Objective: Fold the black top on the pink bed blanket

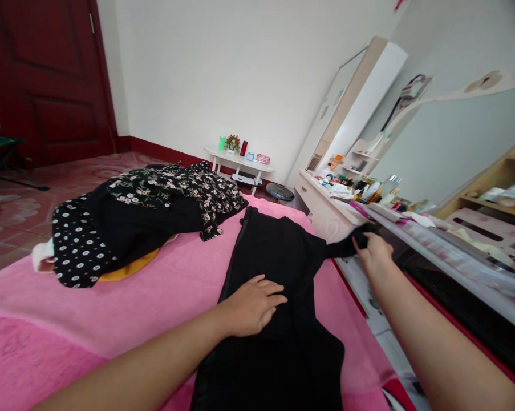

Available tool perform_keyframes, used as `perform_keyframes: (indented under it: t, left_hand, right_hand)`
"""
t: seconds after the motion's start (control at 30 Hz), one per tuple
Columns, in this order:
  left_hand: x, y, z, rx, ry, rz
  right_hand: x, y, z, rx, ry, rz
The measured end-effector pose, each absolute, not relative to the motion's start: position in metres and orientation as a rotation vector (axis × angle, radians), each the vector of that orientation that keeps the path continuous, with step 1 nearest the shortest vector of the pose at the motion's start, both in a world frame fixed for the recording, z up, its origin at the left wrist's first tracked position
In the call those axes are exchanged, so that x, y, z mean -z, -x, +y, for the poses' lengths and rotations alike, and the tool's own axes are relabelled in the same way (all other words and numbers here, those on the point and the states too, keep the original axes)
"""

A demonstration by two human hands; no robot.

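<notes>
A black garment (278, 251) lies spread on the pink blanket (197, 285), its lower end running out of view at the bottom. My left hand (255, 305) rests flat on the middle of it, palm down with the fingers apart. Off to the right, my right hand (374, 251) grips a narrow black strip of the same garment, which looks like a sleeve (345, 246), and holds it stretched out beyond the blanket's edge. The fingertips of that hand are partly hidden by the cloth.
Heaped clothes (146, 217), floral, dotted and plain black, lie at the left of the blanket. A dressing table (321, 200) crowded with bottles and a mirror (466, 154) stand at the right. Behind are a low white table (240, 158), a round stool (279, 192) and a dark red door (47, 80).
</notes>
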State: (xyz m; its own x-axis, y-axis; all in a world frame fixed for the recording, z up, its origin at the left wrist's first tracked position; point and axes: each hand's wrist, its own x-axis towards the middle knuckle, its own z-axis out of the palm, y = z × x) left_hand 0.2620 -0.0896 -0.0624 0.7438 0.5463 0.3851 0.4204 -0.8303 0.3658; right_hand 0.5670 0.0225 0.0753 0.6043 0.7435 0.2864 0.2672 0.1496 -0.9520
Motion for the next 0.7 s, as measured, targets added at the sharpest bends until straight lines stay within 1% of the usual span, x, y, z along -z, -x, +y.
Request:
perform_keyframes:
  t: [0.03,0.07,0.17,0.23,0.3,0.5,0.6,0.7]
  left_hand:
    - [0.062,-0.261,-0.09,-0.706,-2.683,0.756]
    - [0.062,-0.259,-0.089,-0.703,-2.673,0.755]
    - [0.062,-0.256,-0.089,-0.72,-2.623,0.772]
    - [0.061,-0.255,-0.089,-0.752,-2.589,0.78]
    - [0.061,-0.254,-0.088,-0.788,-2.566,0.771]
    - [0.066,-0.257,-0.085,-0.867,-2.489,0.803]
    - [0.071,-0.259,-0.079,-0.952,-2.402,0.913]
    - [0.067,-0.259,-0.06,-1.039,-2.359,1.118]
  right_hand:
    - [-0.085,-0.541,0.025,-0.452,1.365,-0.9]
    - [-0.095,-0.514,0.023,-0.492,1.261,-1.01]
    - [-0.114,-0.445,-0.008,-0.502,1.011,-1.735]
    - [-0.108,-0.421,-0.041,-0.433,0.998,-2.086]
    - [-0.086,-0.419,-0.072,-0.355,1.118,-2.265]
    - [0.007,-0.478,-0.124,-0.314,1.704,-2.204]
    - [0.029,-0.498,-0.145,-0.377,1.867,-2.129]
    - [0.035,-0.505,-0.161,-0.477,1.851,-2.035]
